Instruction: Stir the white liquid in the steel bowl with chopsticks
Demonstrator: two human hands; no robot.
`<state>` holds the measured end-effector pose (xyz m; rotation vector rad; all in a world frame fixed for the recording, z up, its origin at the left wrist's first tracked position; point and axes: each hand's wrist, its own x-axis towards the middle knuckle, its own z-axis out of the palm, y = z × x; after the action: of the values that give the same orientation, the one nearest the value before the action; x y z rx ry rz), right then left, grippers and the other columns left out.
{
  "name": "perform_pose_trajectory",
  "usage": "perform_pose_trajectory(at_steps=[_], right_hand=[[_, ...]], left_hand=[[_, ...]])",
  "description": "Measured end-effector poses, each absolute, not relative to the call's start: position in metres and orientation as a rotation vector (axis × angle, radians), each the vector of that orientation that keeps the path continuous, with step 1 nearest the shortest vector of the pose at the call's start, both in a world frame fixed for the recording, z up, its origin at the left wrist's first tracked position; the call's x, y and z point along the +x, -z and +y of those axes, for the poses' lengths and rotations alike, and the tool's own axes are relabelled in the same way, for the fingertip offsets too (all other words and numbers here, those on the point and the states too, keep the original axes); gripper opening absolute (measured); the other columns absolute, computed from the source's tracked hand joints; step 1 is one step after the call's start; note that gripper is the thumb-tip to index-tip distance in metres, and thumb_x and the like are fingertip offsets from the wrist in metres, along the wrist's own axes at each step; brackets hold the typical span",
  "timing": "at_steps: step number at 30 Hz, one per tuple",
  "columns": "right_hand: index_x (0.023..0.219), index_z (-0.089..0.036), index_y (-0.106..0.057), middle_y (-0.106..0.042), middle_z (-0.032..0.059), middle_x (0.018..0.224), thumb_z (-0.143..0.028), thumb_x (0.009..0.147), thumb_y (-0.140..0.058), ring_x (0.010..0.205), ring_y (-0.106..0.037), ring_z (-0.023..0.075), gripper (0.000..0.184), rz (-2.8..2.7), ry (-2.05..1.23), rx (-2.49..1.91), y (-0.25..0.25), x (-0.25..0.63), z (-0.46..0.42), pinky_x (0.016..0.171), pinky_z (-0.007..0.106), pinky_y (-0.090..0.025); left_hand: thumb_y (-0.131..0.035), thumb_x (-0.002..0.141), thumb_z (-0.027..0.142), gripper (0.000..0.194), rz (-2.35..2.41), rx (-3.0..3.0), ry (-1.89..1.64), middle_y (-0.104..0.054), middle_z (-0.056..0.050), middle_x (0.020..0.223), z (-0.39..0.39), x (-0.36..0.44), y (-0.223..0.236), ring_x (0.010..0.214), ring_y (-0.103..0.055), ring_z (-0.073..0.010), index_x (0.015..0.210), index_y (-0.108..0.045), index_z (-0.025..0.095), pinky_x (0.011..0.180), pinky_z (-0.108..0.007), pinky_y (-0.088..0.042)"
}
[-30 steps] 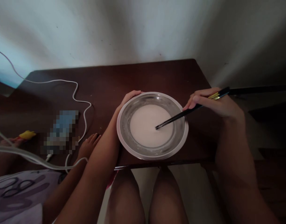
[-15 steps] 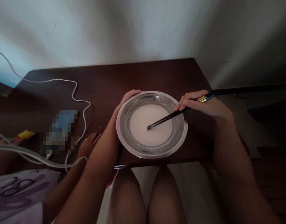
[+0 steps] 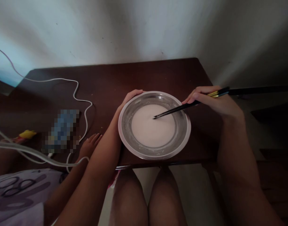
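Note:
A wide metal bowl (image 3: 125, 138) stands near the front edge of the dark wooden table. White, milky liquid (image 3: 153, 133) fills its bottom, with small pale flecks on the inner wall. My left hand (image 3: 132, 95) curls round the bowl's far left rim; most of its fingers are hidden. In my right hand (image 3: 208, 97) is a pair of black chopsticks (image 3: 176, 109) with gold bands, slanting over the right rim. Their tips touch the liquid near the middle of the bowl.
Another person sits at my left; their hand (image 3: 91, 144) rests on the table (image 3: 134, 75) by my forearm. A blurred-out phone-like device (image 3: 62, 130), a white cable (image 3: 84, 101) and a small yellow object (image 3: 28, 134) are there too. A wall (image 3: 125, 31) stands behind.
My right hand has moved right and slightly away from me. The chopstick tips have shifted from the liquid's centre to farther back and right. The left hand still holds the bowl.

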<state>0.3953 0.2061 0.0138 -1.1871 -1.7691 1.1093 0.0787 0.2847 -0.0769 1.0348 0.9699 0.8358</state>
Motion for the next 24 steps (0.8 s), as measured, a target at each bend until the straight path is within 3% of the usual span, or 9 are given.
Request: perform_pose_trajectory(at_steps=[8, 14, 18, 24], right_hand=[[0.077, -0.023, -0.083, -0.085, 0.0065, 0.091, -0.047, 0.091, -0.077, 0.088, -0.074, 0.0214, 0.029, -1.835, -1.22, -1.135, -0.0144, 0.392, 0.2061, 0.077, 0.032, -0.054], [0.07, -0.026, -0.081, -0.082, 0.0025, 0.081, -0.045, 0.094, -0.074, 0.081, -0.073, 0.0191, 0.031, -1.748, -1.136, -1.194, -0.0135, 0.3984, 0.2063, 0.068, 0.03, -0.05], [0.072, -0.029, -0.082, -0.084, 0.0023, 0.087, -0.049, 0.089, -0.077, 0.088, -0.076, 0.0226, 0.027, -1.861, -1.212, -1.16, -0.0136, 0.391, 0.2064, 0.073, 0.034, -0.056], [0.073, -0.029, -0.082, -0.083, 0.0038, 0.085, -0.052, 0.092, -0.075, 0.084, -0.073, 0.0231, 0.031, -1.754, -1.107, -1.222, -0.0158, 0.3944, 0.206, 0.066, 0.034, -0.052]], left_hand=[[-0.067, 0.082, 0.051, 0.027, 1.018, 1.041, -0.828, -0.077, -0.007, 0.078, 0.2865, 0.0795, 0.0741, 0.09, -0.077, -0.0348, 0.089, -0.075, 0.026, 0.086, -0.045, -0.062], [-0.066, 0.083, 0.047, 0.026, 1.015, 1.017, -0.836, -0.078, -0.006, 0.078, 0.2847, 0.0802, 0.0742, 0.089, -0.077, -0.0333, 0.089, -0.076, 0.025, 0.084, -0.043, -0.063], [-0.063, 0.084, 0.046, 0.028, 1.013, 1.003, -0.842, -0.078, -0.005, 0.075, 0.2869, 0.0807, 0.0761, 0.085, -0.077, -0.0327, 0.095, -0.078, 0.025, 0.079, -0.042, -0.064], [-0.065, 0.084, 0.049, 0.033, 1.009, 1.043, -0.829, -0.078, -0.006, 0.077, 0.2886, 0.0795, 0.0767, 0.088, -0.078, -0.0352, 0.102, -0.078, 0.026, 0.084, -0.045, -0.064]])
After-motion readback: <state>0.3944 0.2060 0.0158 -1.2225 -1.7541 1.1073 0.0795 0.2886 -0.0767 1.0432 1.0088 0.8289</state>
